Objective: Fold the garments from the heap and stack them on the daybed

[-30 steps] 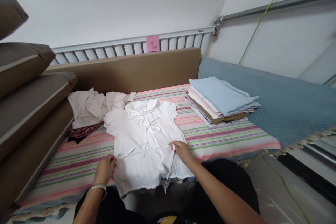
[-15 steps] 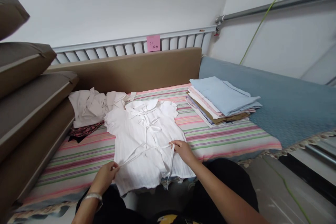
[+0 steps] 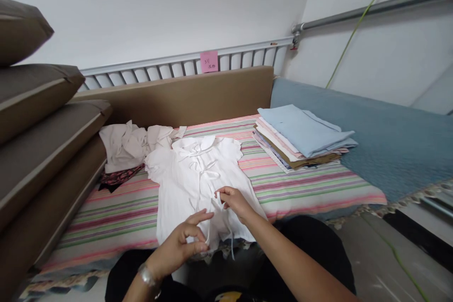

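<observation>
So the fingers of the right hand (image 3: pixel 236 204) are pinched on a thin white tie (image 3: pixel 218 197), with that hand just above the lower half of a white blouse (image 3: pixel 179 198); the left hand (image 3: pixel 180 244) is right next to it, index finger stretched out apart from the thumb, and a bit of tie runs by the thumb tip, but honestly I can't tell if it's gripped there; there's a silvery bracelet (image 3: pixel 146 275) on that wrist. The blouse itself lies spread out on a striped cloth (image 3: pixel 116 217), collar end away from the person, puffy short sleeves out to the sides, hem down by the near edge; just left of it is a crumpled off-white garment (image 3: pixel 122 148) partly over a dark patterned cloth (image 3: pixel 120 178); over on the right there's a folded stack of clothes (image 3: pixel 304 130), light blue on top; brown cushions (image 3: pixel 46 141) are piled at far left, a brown backrest (image 3: pixel 191 99) runs behind, and a pink note (image 3: pixel 209 62) sits on the white radiator (image 3: pixel 155 74).
</observation>
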Demonstrator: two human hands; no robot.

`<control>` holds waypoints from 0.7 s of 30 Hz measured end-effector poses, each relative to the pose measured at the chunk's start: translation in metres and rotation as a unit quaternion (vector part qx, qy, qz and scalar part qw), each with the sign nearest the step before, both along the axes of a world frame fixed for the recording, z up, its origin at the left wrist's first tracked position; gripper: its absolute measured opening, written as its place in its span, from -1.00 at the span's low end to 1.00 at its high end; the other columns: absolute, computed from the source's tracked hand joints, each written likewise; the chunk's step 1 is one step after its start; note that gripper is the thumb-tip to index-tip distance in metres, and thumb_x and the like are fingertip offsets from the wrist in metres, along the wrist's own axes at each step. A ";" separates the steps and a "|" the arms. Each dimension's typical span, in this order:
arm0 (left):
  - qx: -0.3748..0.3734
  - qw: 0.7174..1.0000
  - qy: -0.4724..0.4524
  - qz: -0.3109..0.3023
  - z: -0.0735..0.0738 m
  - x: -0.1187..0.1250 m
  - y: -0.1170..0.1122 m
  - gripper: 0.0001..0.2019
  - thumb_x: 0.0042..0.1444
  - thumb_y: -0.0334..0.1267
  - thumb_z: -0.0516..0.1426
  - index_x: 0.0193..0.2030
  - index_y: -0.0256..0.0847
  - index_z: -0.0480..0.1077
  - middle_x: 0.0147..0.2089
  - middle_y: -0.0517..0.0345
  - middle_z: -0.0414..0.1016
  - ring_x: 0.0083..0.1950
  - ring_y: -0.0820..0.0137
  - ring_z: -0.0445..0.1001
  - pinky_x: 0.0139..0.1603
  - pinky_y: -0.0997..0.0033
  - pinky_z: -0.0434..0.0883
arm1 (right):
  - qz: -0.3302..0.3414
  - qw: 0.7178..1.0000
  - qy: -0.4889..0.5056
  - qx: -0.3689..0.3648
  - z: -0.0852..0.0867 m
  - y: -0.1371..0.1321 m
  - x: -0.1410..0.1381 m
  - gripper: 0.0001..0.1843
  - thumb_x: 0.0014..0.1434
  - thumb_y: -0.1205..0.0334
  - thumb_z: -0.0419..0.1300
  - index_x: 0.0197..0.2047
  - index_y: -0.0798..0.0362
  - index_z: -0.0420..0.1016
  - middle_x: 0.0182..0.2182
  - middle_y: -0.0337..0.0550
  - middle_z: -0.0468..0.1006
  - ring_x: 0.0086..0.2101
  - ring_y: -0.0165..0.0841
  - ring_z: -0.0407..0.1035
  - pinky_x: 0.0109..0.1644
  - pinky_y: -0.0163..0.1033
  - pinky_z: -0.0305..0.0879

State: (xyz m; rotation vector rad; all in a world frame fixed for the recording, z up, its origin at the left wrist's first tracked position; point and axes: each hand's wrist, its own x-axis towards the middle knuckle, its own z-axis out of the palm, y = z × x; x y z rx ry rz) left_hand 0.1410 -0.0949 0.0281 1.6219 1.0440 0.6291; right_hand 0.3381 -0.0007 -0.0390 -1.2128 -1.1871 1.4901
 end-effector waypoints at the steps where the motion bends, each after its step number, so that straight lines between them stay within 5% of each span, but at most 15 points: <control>1: -0.031 0.997 -0.065 -0.007 -0.004 0.008 0.005 -0.87 -0.02 -0.18 0.20 -0.47 -0.16 0.44 0.17 0.05 0.33 0.27 0.20 0.13 0.27 0.17 -0.02 | -0.005 0.999 0.030 -0.027 -0.001 -0.001 -0.001 -0.84 -0.09 0.26 0.15 -0.39 0.10 0.47 -0.52 -0.24 0.44 -0.52 -0.48 0.27 -0.50 -0.39 0.13; 4: -0.102 0.962 -0.251 0.031 -0.020 0.027 0.020 -0.85 0.02 -0.20 0.17 -0.46 -0.22 0.43 -0.17 -0.01 0.52 -0.08 0.28 0.42 -0.02 0.29 0.26 | -0.022 0.982 0.140 -0.123 -0.005 -0.005 -0.001 -0.77 -0.05 0.23 0.17 -0.26 0.08 0.42 -0.34 -0.15 0.50 -0.46 -0.47 0.36 -0.46 -0.38 0.17; 9: -0.142 0.917 -0.342 0.145 -0.035 0.031 0.031 -0.85 0.05 -0.21 0.16 -0.41 -0.27 0.40 -0.45 0.17 0.42 -0.48 0.53 0.32 -0.39 0.49 0.23 | -0.046 0.967 0.177 -0.178 -0.003 -0.015 0.013 -0.73 0.02 0.22 0.16 -0.16 0.04 0.35 -0.26 -0.14 0.50 -0.51 -0.51 0.36 -0.45 -0.37 0.19; 14: -0.121 0.910 -0.331 0.218 -0.034 0.021 0.030 -0.84 0.03 -0.23 0.18 -0.28 -0.26 0.41 -0.31 0.12 0.43 -0.40 0.51 0.36 -0.41 0.50 0.26 | 0.008 0.979 0.086 -0.182 0.000 -0.027 0.040 -0.68 0.04 0.08 0.18 -0.15 0.05 0.36 -0.31 -0.15 0.51 -0.60 -0.56 0.26 -0.54 -0.39 0.12; 21: -0.099 0.895 -0.325 0.289 -0.035 0.012 0.034 -0.78 -0.02 -0.18 0.21 -0.24 -0.22 0.42 -0.06 0.03 0.41 -0.21 0.41 0.43 -0.41 0.51 0.30 | 0.225 0.947 -0.018 -0.227 0.000 -0.043 0.071 -0.58 -0.17 0.02 0.33 -0.31 0.15 0.42 -0.55 -0.22 0.47 -0.61 -0.52 0.26 -0.54 -0.40 0.14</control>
